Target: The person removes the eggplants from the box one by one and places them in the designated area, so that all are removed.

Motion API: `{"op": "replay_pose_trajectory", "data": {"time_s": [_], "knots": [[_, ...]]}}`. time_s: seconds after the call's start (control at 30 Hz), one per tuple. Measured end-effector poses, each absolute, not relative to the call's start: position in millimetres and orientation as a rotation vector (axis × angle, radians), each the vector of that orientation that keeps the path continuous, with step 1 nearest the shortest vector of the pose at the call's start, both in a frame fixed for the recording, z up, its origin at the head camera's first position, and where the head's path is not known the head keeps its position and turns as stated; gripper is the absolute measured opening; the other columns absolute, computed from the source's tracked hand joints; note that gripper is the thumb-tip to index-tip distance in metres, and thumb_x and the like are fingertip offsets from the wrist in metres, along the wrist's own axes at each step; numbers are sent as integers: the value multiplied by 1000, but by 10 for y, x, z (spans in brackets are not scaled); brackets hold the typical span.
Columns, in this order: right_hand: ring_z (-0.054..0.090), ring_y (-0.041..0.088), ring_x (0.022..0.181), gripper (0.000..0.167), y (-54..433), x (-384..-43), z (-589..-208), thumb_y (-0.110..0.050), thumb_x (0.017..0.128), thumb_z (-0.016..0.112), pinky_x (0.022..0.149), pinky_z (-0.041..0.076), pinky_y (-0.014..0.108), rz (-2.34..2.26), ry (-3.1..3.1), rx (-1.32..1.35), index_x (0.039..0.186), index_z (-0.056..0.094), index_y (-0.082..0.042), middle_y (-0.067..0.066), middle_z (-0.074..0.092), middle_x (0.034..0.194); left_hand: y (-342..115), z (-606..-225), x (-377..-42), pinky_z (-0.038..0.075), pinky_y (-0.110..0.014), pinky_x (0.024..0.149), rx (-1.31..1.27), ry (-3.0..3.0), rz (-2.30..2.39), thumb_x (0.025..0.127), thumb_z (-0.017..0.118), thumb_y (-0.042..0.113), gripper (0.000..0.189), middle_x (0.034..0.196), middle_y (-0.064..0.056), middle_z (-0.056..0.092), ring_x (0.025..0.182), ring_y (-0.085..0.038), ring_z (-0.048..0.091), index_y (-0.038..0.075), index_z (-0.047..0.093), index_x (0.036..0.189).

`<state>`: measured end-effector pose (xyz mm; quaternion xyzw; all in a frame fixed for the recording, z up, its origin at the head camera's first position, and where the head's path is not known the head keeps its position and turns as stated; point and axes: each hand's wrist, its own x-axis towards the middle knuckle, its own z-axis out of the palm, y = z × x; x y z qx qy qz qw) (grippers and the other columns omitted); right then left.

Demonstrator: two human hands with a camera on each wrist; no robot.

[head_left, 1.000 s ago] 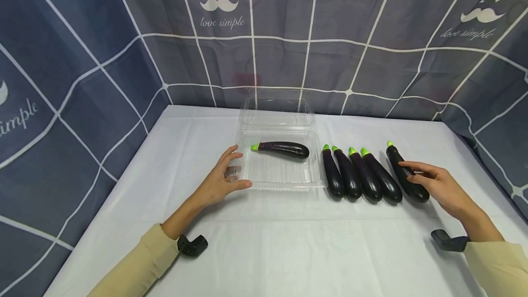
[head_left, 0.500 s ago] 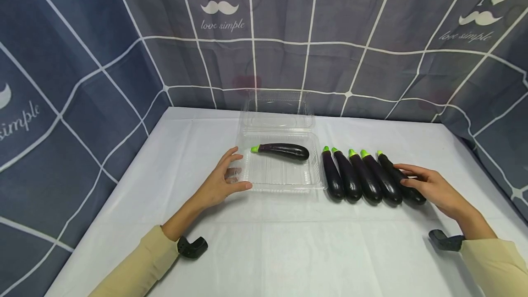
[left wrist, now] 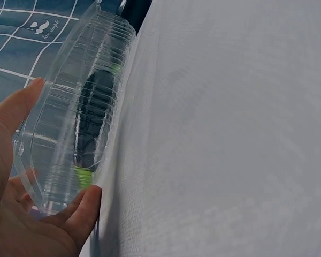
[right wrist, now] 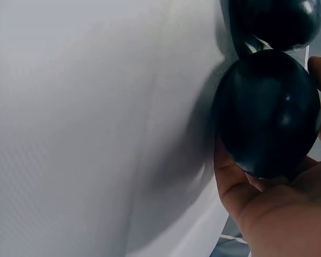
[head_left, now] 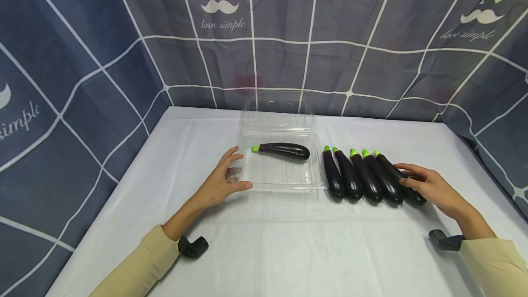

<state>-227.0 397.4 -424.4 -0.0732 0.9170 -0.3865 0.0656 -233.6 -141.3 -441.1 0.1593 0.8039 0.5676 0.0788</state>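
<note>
A clear plastic clamshell container (head_left: 317, 168) lies with its lid raised at the back; one eggplant (head_left: 286, 150) rests across its base, green stem to the left. My left hand (head_left: 216, 180) holds the container's left front corner, thumb at the front rim and fingers along the left side. To the right, several dark eggplants (head_left: 365, 178) lie side by side with their stems away from me. My right hand (head_left: 435, 187) grips the rightmost eggplant (head_left: 387, 165) from its right side. In the right wrist view, that eggplant's round end (right wrist: 267, 112) sits between thumb and fingers.
A white cloth (head_left: 268, 251) covers the table. Dark grey curtains (head_left: 284, 17) with white grid lines stand behind it and at both sides. Black wrist devices (head_left: 193, 246) sit at both cuffs. The first eggplant in the row lies close against the container's right edge.
My right hand has slid the rightmost eggplant left until it lies close beside the row, with little motion over the last half second. My left hand and the container stay in place.
</note>
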Motion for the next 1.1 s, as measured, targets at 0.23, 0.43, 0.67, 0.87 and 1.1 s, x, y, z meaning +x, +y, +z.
{"op": "replay_pose_trajectory", "data": {"time_s": [0.23, 0.43, 0.67, 0.87, 1.1], "knots": [[49, -9, 93, 51, 3967, -2250, -4256, -19, 101, 59, 73, 43, 12, -1169, 2775, -183, 143, 43, 5, 28, 50, 130, -1408, -4412, -2343, 42, -49, 104, 475, 2410, 1694, 82, 84, 26, 86, 163, 2, 10, 133, -36, 42, 3, 35, 149], [49, -7, 90, 49, 3968, -2257, -4288, -10, 98, 59, 69, 44, 14, -1154, 2818, -163, 141, 44, 7, 31, 52, 125, -1411, -4415, -2343, 42, -50, 104, 475, 2417, 1688, 82, 84, 26, 86, 163, 2, 10, 133, -36, 43, 3, 35, 149], [48, -10, 89, 51, 3948, -2256, -4276, -17, 99, 59, 69, 44, 14, -1135, 2830, -124, 142, 43, 6, 34, 52, 126, -1412, -4411, -2342, 42, -50, 104, 475, 2418, 1685, 82, 83, 25, 86, 163, 1, 10, 133, -37, 42, 3, 35, 150], [46, -9, 92, 53, 3951, -2253, -4275, -21, 99, 60, 70, 43, 13, -1133, 2824, -107, 142, 44, 6, 35, 52, 128, -1417, -4418, -2346, 42, -50, 104, 466, 2415, 1682, 83, 83, 26, 86, 163, 3, 10, 133, -36, 42, 5, 34, 150], [48, -11, 89, 52, 3960, -2245, -4295, -23, 99, 61, 70, 42, 13, -1173, 2853, -43, 139, 47, 7, 32, 54, 126, -1416, -4395, -2330, 42, -50, 104, 458, 2405, 1693, 83, 83, 23, 86, 163, 4, 10, 133, -37, 42, 6, 34, 151]]}}
